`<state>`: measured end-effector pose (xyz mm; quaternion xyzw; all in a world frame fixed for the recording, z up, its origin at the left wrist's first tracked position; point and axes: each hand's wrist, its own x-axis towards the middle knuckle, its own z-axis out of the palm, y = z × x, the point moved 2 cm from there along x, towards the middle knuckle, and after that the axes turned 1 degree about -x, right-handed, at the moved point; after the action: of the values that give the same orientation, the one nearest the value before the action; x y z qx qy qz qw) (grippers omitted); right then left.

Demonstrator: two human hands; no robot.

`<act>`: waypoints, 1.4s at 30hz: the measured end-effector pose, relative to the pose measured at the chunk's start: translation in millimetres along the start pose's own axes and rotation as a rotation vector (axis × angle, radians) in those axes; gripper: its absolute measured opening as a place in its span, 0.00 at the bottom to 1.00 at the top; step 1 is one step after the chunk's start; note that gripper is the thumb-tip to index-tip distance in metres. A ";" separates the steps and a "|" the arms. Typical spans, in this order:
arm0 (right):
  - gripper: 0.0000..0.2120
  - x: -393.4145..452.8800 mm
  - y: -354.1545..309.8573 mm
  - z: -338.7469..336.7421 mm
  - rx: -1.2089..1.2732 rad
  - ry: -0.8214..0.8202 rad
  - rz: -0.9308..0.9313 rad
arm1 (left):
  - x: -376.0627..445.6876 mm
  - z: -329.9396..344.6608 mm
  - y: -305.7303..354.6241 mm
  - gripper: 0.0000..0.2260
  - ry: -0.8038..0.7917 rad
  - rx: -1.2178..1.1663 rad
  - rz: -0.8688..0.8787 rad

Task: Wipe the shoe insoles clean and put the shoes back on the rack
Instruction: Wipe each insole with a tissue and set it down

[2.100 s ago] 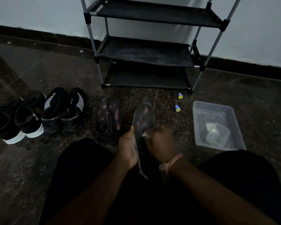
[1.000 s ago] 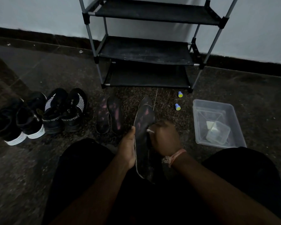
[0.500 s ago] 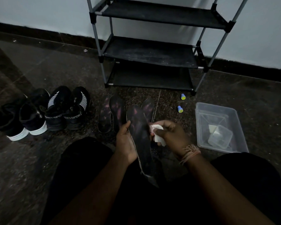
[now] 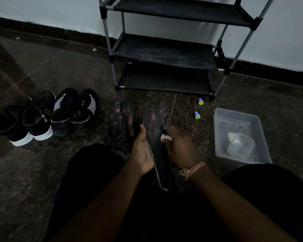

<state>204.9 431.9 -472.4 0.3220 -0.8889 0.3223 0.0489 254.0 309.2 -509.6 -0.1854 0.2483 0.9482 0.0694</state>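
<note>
While the left hand grips the near left edge of a dark insole, the right hand pinches a small white cloth against its right side. Farther off, three more insoles lie on the floor, two pairs of black shoes at far left, a clear tub at right. Farthest stands the black shoe rack.

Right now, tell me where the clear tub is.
In the head view the clear tub sits on the floor at right, beside the right hand, just right of two small blue caps and in front of the rack's right leg.
</note>
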 end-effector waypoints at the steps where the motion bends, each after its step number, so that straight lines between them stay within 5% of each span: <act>1: 0.13 -0.5 -0.4 -1.4 -0.001 0.034 0.030 | -0.1 -0.7 0.4 0.31 0.003 0.002 0.006; 4: 0.05 -2.4 -2.9 2.0 -0.080 0.004 -0.009 | 1.8 -2.2 -0.8 0.32 0.013 0.026 0.001; 10: 0.09 -15.8 -21.7 12.7 0.004 -0.247 -0.063 | -2.8 -4.1 0.8 0.43 0.015 0.034 -0.051; 17: 0.07 3.4 -1.9 0.1 -0.018 -0.040 0.054 | -2.7 -2.4 -5.0 0.37 0.064 0.067 -0.019; 21: 0.09 -23.0 -29.4 6.3 0.172 -0.254 -0.002 | -0.1 -10.8 -0.7 0.46 0.045 0.054 -0.027; 28: 0.08 0.8 -9.0 -0.5 -0.120 -0.112 0.033 | -6.5 -1.7 -4.5 0.42 0.066 0.092 -0.027; 32: 0.09 -22.5 -38.8 16.4 0.003 -0.286 -0.099 | -5.1 -8.7 -1.6 0.44 0.099 0.128 0.021; 38: 0.08 6.1 1.3 -1.6 -0.200 -0.024 0.052 | -4.5 -4.8 -11.2 0.34 0.107 0.140 -0.010; 42: 0.10 -18.9 -36.1 13.4 0.051 -0.240 -0.026 | 0.4 -14.9 -9.9 0.37 0.132 0.156 0.034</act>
<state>243.2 412.9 -469.0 0.3710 -0.8755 0.3034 -0.0619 260.5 310.4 -526.2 -0.2371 0.3284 0.9128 0.0511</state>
